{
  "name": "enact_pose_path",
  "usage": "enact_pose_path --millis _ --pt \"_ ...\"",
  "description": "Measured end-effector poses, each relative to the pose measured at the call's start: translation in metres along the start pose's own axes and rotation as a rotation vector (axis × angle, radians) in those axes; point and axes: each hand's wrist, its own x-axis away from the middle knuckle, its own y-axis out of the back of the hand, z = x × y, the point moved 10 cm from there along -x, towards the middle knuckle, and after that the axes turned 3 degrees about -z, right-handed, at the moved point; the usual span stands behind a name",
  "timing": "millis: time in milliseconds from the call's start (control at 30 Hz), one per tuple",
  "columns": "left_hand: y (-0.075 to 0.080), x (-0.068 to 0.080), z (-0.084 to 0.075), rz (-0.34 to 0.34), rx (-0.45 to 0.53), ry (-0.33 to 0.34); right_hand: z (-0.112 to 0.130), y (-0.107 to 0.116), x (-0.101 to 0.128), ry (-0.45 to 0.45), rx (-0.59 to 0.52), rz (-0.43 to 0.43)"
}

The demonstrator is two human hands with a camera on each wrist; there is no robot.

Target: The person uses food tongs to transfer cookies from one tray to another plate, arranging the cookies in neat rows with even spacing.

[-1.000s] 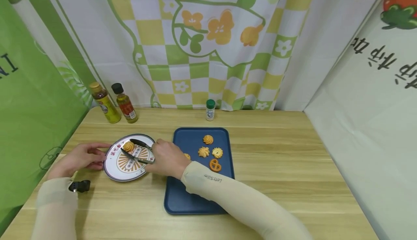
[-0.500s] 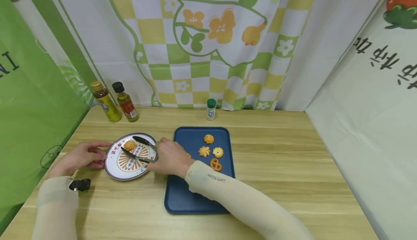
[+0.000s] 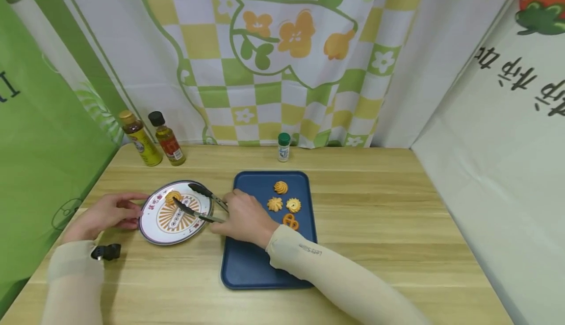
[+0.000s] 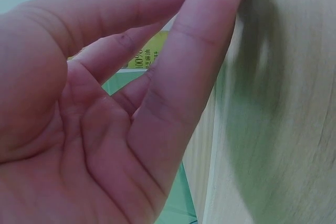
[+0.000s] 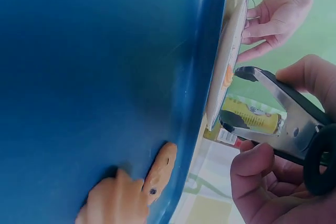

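Observation:
My right hand (image 3: 244, 217) grips black-tipped metal tongs (image 3: 200, 201) over the right side of a round patterned plate (image 3: 154, 234). The tongs stand apart and hold nothing; their tips are just right of a swirl cookie (image 3: 173, 197) lying on the plate. My left hand (image 3: 106, 214) lies on the table with its fingertips against the plate's left rim. A blue tray (image 3: 265, 261) right of the plate carries several cookies, among them a swirl (image 3: 280, 187) and a pretzel shape (image 3: 291, 221). The right wrist view shows the tongs (image 5: 278, 98), the tray (image 5: 105, 77) and the plate (image 5: 226, 51) edge-on.
Two oil bottles (image 3: 137, 139) (image 3: 166, 139) stand at the back left. A small green-capped jar (image 3: 284, 147) stands behind the tray. Fabric backdrops wall in the wooden table (image 3: 388, 217) at the back and on both sides.
My right hand has drawn the tongs to the right, so the swirl cookie is no longer between their arms. The left hand and the plate have stayed put.

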Motion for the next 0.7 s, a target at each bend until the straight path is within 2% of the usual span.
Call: enact_pose_path --millis 700 --pt "0.001 -0.002 0.003 -0.003 -0.005 -0.004 -0.033 0.039 0.036 -0.081 -0.099 -0.094"
